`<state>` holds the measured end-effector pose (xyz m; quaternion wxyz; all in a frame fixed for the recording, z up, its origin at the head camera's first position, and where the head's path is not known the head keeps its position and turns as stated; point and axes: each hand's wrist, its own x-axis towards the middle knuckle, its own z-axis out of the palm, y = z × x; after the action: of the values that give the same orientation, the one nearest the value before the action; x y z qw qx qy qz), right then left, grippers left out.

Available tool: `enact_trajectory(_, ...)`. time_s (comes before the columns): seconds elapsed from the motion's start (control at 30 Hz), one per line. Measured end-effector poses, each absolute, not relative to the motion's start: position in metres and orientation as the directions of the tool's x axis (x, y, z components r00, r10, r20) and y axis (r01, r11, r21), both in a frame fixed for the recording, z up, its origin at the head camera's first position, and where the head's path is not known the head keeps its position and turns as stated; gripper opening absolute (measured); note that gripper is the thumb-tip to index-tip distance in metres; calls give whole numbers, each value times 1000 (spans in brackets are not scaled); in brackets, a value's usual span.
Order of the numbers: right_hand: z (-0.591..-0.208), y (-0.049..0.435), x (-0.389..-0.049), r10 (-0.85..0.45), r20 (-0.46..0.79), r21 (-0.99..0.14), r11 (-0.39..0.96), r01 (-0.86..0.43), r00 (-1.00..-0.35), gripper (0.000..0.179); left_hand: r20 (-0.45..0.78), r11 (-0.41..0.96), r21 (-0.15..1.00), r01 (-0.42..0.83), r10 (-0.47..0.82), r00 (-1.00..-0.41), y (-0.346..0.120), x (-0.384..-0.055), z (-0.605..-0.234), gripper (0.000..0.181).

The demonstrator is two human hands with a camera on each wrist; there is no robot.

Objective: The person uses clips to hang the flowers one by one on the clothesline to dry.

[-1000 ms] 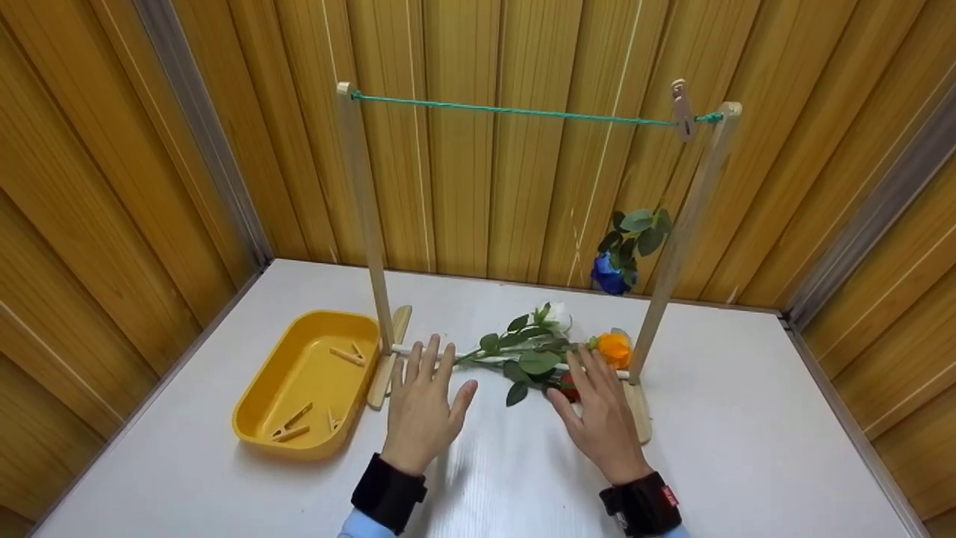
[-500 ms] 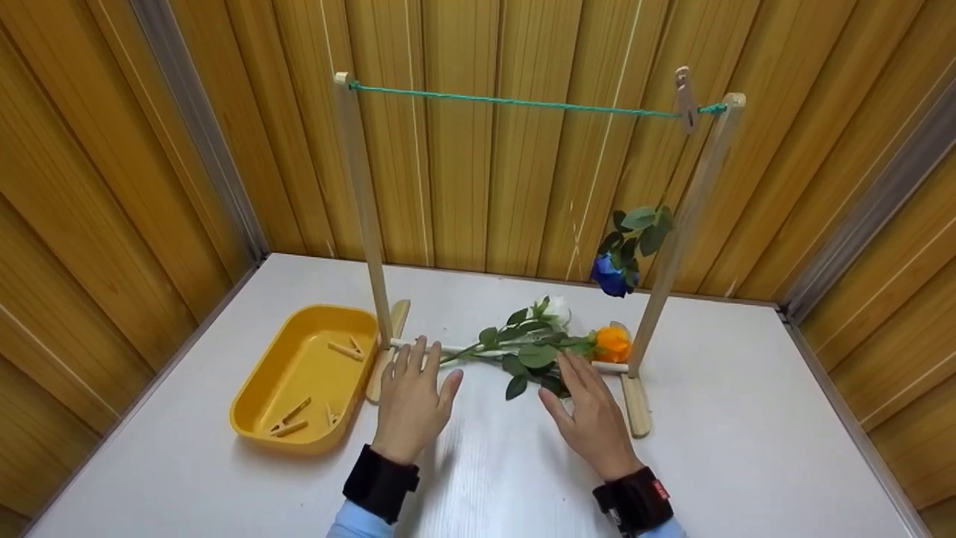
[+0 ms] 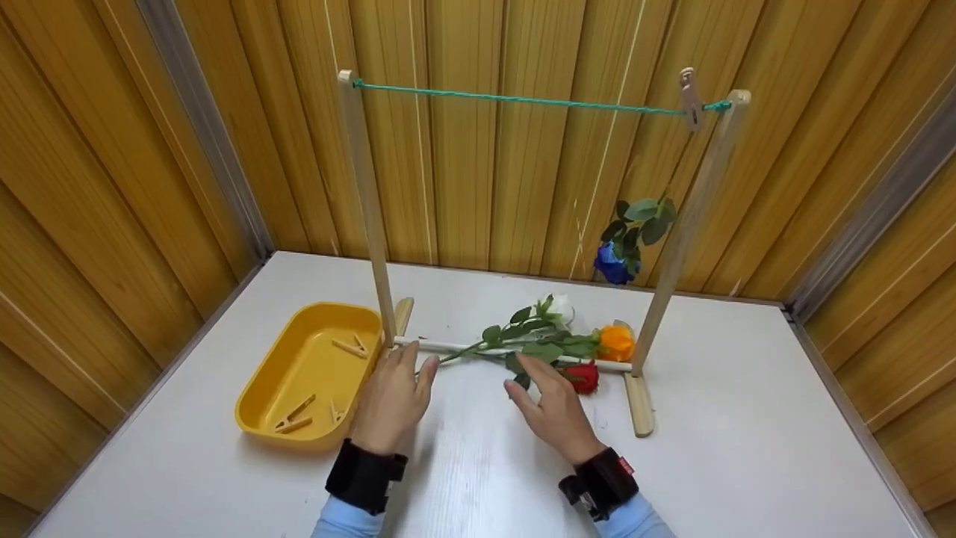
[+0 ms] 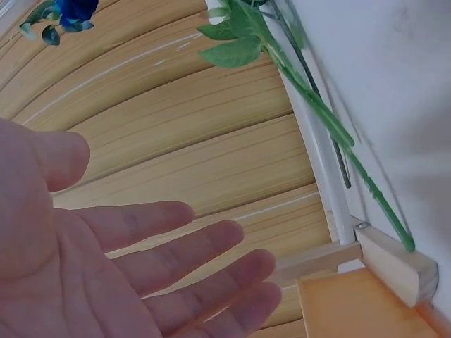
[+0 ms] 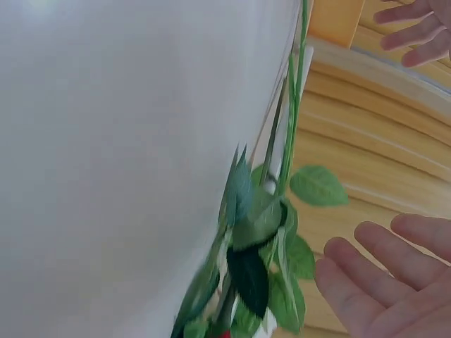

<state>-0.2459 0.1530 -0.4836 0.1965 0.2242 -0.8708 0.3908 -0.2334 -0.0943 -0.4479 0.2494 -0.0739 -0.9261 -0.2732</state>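
Observation:
My left hand (image 3: 392, 400) hovers beside the right edge of the yellow tray (image 3: 250, 400), its fingers extended and holding nothing, as the left wrist view confirms. My right hand (image 3: 556, 411) hangs in front of the flowers with relaxed fingers, also without anything in them. A white rose (image 3: 560, 310), an orange rose (image 3: 616, 343) and a red rose (image 3: 582, 377) lie together, heads to the right, across the rack's white bottom bar (image 3: 441, 345). Their green stems (image 4: 331, 123) point left. From the green cord (image 3: 508, 99) a clothespin (image 3: 691, 101) suspends a blue rose (image 3: 616, 261) head down.
Several wooden clothespins (image 3: 295, 415) lie in the tray. The rack's left post (image 3: 367, 202) and right post (image 3: 691, 232) rise on wooden feet (image 3: 638, 407). Wood-patterned panels (image 3: 463, 187) enclose the white table (image 3: 717, 448) at the back and sides.
Both hands have drawn slightly leftward, the left closer to the tray and the right away from the red rose, which now shows. The head view shifted a little. The blue rose still hangs.

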Motion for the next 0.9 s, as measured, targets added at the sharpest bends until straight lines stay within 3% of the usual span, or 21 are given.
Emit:
enact_trajectory(0.3, -478, 124, -260, -311, 477, -700, 432, -569, -822, 44, 425, 825, 514, 234, -8, -905, -121, -235, -434, 36)
enact_trajectory(0.5, -477, 103, -269, -353, 487, -708, 376, -598, -799, 37, 316, 838, 516, 174, 3, -949, -147, -236, -425, 30)
enact_trajectory(0.67, -477, 88, -272, -387, 463, -731, 342, -590, -798, 36, 172, 888, 449, 99, 23, -985, -171, -234, -419, 35)
enact_trajectory(0.9, -475, 70, -275, -426, 427, -762, 306, -571, -798, 34, 28, 948, 299, 110, 106, -994, -195, -237, -413, 36)
